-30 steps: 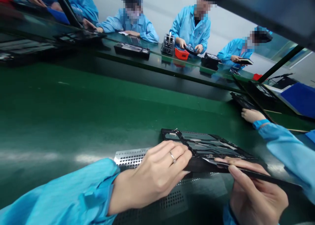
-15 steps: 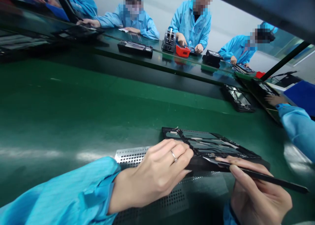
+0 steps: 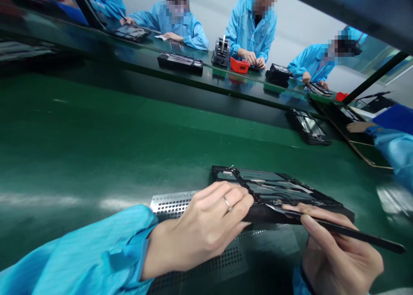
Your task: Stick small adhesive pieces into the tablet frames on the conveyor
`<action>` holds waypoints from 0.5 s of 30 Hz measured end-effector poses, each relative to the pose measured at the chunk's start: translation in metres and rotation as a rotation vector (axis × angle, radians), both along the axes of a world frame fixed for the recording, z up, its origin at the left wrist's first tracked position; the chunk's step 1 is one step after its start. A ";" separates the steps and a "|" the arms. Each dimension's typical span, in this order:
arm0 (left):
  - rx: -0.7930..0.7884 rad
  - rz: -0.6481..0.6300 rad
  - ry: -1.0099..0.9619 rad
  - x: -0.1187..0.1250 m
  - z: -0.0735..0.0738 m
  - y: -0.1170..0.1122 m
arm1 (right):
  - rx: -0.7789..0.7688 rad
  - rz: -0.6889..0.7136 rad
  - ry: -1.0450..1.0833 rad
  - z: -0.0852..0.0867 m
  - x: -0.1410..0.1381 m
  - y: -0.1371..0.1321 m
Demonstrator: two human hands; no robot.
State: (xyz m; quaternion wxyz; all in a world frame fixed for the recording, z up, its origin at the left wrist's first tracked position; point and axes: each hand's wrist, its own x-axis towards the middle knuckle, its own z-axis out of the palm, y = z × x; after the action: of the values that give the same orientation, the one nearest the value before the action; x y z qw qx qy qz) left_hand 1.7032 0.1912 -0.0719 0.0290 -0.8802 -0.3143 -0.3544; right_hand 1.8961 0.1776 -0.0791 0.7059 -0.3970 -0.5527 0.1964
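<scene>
An opened tablet, thick and black at its sides, lies face up in front of me with its grey inside showing. My left hand, wearing a ring, is closed over its near left edge, fingertips on top and thumb low at the side. In my right hand is a pair of black tweezers with a bright pointed tip. That tip is at the tablet's near edge, just right of my left fingers; whether it grips a small part I cannot tell. A perforated sheet shows partly beneath my left hand.
Another opened tablet lies farther back on the green table. At right a co-worker's hand is by a panel. Across a raised shelf, co-workers sit near a red bin, a tape dispenser and more devices.
My hands, the tweezers and the tablet look the same. The co-worker's arm at right has shifted, showing more of the panel. Across the table, one co-worker's hands have come together.
</scene>
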 end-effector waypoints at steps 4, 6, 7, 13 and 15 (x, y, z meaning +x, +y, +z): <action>-0.002 0.000 0.008 0.000 0.001 0.000 | 0.012 -0.036 -0.017 -0.002 0.001 0.000; 0.001 -0.004 0.004 0.000 0.001 0.000 | 0.022 -0.052 -0.042 -0.002 0.000 0.000; 0.002 -0.007 0.001 0.000 0.001 0.001 | 0.027 -0.054 -0.053 -0.002 0.000 0.000; -0.016 -0.015 0.008 0.000 0.000 0.001 | 0.061 -0.036 -0.064 -0.001 0.003 0.002; -0.010 -0.017 0.005 0.000 -0.001 0.001 | 0.081 -0.004 -0.185 -0.002 0.007 -0.002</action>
State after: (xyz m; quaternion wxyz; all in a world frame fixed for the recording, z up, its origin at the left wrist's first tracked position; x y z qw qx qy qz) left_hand 1.7036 0.1917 -0.0734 0.0221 -0.8839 -0.3085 -0.3509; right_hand 1.9027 0.1757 -0.0813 0.6678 -0.3856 -0.6222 0.1349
